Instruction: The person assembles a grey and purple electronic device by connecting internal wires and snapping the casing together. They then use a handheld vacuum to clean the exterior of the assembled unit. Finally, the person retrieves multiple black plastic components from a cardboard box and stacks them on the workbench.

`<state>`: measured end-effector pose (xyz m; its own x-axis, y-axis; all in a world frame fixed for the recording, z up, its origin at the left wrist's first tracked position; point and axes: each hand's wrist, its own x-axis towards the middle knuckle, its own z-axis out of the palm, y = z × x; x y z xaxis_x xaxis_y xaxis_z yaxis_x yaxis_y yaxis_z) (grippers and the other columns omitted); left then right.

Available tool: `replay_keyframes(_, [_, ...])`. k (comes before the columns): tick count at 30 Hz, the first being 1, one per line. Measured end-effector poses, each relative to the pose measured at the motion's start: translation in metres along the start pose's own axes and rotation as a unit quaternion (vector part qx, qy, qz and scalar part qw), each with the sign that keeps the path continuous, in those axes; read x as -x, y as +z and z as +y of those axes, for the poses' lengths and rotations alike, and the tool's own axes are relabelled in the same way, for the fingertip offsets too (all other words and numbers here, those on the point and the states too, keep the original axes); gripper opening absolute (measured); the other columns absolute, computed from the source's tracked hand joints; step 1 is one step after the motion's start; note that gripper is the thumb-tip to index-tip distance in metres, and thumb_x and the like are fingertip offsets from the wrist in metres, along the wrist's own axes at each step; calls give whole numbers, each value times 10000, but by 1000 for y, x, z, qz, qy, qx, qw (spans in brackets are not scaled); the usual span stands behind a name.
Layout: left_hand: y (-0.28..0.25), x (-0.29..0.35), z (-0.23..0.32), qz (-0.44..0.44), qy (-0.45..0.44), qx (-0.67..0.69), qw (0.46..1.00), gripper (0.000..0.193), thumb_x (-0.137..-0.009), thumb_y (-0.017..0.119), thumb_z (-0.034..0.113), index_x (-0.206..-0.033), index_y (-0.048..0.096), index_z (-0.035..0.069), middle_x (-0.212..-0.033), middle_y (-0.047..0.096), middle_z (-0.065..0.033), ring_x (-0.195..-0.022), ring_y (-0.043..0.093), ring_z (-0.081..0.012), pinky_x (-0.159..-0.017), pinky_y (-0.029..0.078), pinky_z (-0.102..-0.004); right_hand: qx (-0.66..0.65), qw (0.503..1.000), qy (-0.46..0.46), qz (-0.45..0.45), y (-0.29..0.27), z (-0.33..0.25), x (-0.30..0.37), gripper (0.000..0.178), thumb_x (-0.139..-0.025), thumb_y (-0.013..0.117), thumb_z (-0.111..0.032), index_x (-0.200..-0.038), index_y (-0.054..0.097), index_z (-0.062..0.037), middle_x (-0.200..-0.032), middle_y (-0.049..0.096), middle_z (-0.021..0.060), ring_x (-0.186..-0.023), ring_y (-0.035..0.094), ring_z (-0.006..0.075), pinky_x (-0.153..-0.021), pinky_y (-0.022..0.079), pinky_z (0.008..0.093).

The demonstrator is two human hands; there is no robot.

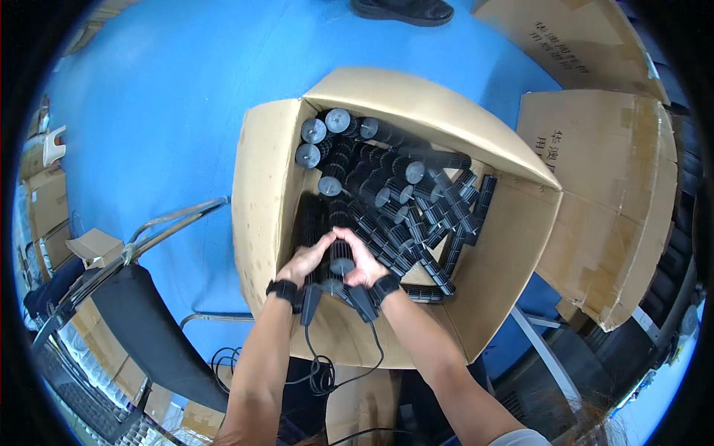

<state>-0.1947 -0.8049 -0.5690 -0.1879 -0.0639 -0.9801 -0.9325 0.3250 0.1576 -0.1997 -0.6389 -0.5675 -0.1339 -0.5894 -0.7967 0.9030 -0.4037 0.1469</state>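
Both hands reach into an open cardboard box [497,286] filled with black ribbed cross-flow fan wheels. Between my palms, near the box's close left corner, stands one cross-flow fan wheel [341,266], its grey round end disc facing up. My left hand [306,262] wraps its left side, while my right hand [360,259] closes on its right side; the fingertips meet at the far side. Other fan wheels [330,186] stand upright farther back with their discs showing. Several more [446,204] lie tilted across one another on the right. The lower part of the held wheel is hidden.
Black straps with cabled modules [362,303] sit at my wrists, their cable looping over the box's near wall. On the left are a metal-framed chair [160,327] and a small carton [95,247]. More cardboard [595,193] stands at the right. A person's black shoe [402,10] shows beyond the box.
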Motion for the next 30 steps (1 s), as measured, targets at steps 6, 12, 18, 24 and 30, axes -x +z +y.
replay_keyframes(6, [43, 126, -51, 46, 99, -6, 994, 838, -902, 559, 582, -1279, 467, -160, -1211, 598, -215, -1078, 605, -258, -920, 496, -351, -5, 999, -28, -41, 11, 63, 108, 244, -863, 693, -365, -983, 650, -158, -930, 661, -2, -833, 629, 147, -724, 524, 322])
replay_keyframes(12, [87, 304, -49, -86, 224, 265, 934, 372, -906, 700, 146, -1214, 563, -11, -1052, 668, -51, -917, 635, -128, -831, 527, -296, 229, 960, -107, -117, 34, 89, 281, 587, -830, 751, -189, -1345, 492, -80, -1191, 607, 59, -1081, 593, 150, -922, 490, 313])
replay_keyframes(18, [168, 484, -9, -100, 394, 260, 876, 499, -825, 770, 126, -1256, 561, -13, -1122, 664, -87, -962, 648, -182, -852, 535, -342, 400, 872, -222, -173, 68, 75, 491, 913, -743, 744, -2, -1479, 206, -30, -1267, 539, 88, -1113, 543, 146, -952, 469, 308])
replay_keyframes(24, [216, 605, 44, -166, 467, 173, 851, 355, -832, 763, 118, -1081, 529, 19, -1071, 677, -157, -878, 679, -208, -784, 561, -335, 634, 666, -391, -20, 62, 38, 725, 914, -592, 799, -137, -1356, 340, 63, -1244, 513, 180, -1143, 515, 255, -986, 433, 354])
replay_keyframes(30, [214, 649, 113, -143, 508, -14, 849, 372, -767, 817, 108, -1056, 601, 17, -958, 692, -54, -835, 637, -113, -782, 526, -275, 704, 373, -386, 464, -16, -10, 934, 867, -574, 782, -179, -1324, 381, -10, -1220, 532, 253, -1122, 543, 414, -931, 459, 494])
